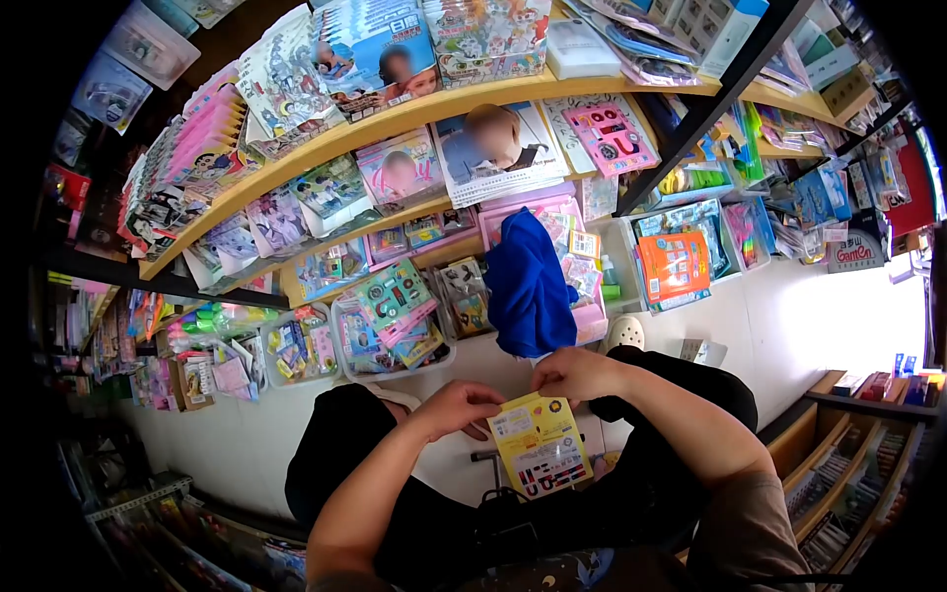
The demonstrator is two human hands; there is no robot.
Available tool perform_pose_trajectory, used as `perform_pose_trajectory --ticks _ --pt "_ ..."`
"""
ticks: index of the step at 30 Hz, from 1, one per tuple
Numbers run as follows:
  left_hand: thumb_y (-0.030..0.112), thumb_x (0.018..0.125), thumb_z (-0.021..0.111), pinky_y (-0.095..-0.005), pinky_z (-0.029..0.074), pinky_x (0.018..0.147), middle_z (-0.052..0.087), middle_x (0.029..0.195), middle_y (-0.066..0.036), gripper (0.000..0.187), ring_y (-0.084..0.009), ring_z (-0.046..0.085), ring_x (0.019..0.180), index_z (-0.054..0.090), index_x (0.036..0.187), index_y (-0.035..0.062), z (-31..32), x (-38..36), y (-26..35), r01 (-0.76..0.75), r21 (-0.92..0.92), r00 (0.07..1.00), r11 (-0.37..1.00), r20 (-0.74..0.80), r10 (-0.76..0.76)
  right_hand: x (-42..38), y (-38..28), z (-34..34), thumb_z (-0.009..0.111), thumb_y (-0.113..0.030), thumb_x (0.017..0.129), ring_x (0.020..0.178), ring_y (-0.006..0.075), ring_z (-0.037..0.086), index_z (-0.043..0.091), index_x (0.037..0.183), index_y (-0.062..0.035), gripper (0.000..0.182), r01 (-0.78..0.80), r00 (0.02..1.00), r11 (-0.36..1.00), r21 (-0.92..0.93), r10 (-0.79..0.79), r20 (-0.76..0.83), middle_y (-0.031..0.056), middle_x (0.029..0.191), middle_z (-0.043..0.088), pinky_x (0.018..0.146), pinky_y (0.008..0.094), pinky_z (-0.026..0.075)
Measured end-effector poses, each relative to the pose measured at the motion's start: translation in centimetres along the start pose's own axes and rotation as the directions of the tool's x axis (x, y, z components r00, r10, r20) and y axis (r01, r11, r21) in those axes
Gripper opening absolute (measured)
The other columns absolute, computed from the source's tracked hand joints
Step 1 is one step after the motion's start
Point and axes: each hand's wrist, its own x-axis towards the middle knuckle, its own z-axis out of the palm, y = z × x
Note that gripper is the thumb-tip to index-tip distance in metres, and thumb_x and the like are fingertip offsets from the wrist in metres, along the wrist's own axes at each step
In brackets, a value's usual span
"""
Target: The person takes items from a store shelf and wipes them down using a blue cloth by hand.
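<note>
A flat yellow packet (541, 441) with printed labels and small flag-like pictures hangs between my knees. My left hand (458, 407) pinches its upper left corner. At its upper right corner, my right hand (574, 376) has the fingers closed on the edge. Just beyond my hands is a crumpled blue cloth (531, 284), draped over something that I cannot make out. Clear plastic bins stand beyond my left hand, one of them holding a green cassette-patterned packet (397, 302) on top of other packets.
Wooden shelves (434, 107) full of books and packets curve across the front. An orange packet (674, 268) lies in a bin at the right. A small box (702, 352) sits on the pale floor (779, 331). A drawer unit (838, 474) stands at the lower right.
</note>
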Motion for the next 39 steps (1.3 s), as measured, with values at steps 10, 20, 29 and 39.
perform_pose_trajectory --ticks 10,20,29,39 --pt "0.011 0.081 0.059 -0.0336 0.051 0.063 0.065 0.084 -0.016 0.023 -0.0242 0.064 0.072 0.063 0.103 0.0028 1.4 -1.1 0.5 -0.354 0.738 0.863 0.574 0.022 0.505 0.0 0.9 1.3 0.050 -0.011 0.080 0.070 0.0309 0.061 0.059 0.087 -0.0026 0.014 0.288 0.926 0.881 -0.376 -0.357 -0.126 0.0154 0.076 0.062 0.065 0.0384 0.048" --pt "0.018 0.078 0.064 -0.0352 0.050 0.064 0.064 0.082 -0.017 0.030 -0.0301 0.063 0.071 0.062 0.104 0.0029 2.2 -1.9 0.6 -0.354 0.785 0.832 0.508 0.016 0.554 -1.3 -0.5 1.4 0.051 -0.013 0.083 0.069 0.0326 0.061 0.056 0.088 -0.0031 0.012 0.217 0.938 0.848 -0.483 -0.318 -0.137 0.0154 0.070 0.061 0.064 0.0408 0.048" --pt "0.002 0.077 0.067 -0.0251 0.050 0.067 0.063 0.086 -0.011 0.026 -0.0145 0.063 0.079 0.047 0.093 -0.0005 3.2 -1.3 -1.4 -0.354 0.180 0.876 0.918 -0.281 0.393 -1.3 0.2 1.3 0.061 -0.016 0.081 0.073 0.0315 0.061 0.055 0.088 -0.0020 0.017 0.222 0.960 0.912 -0.345 -0.266 -0.083 0.0159 0.074 0.061 0.063 0.0384 0.046" --pt "-0.003 0.079 0.061 -0.0246 0.051 0.069 0.063 0.087 -0.009 0.017 -0.0133 0.062 0.082 0.046 0.088 0.0005 3.4 -1.2 -2.7 -0.368 -0.104 0.901 0.924 -0.285 0.327 -0.7 0.8 1.6 0.063 -0.013 0.079 0.071 0.0293 0.062 0.054 0.086 -0.0010 0.016 0.193 0.972 0.946 -0.261 -0.221 -0.083 0.0151 0.074 0.062 0.062 0.0362 0.046"
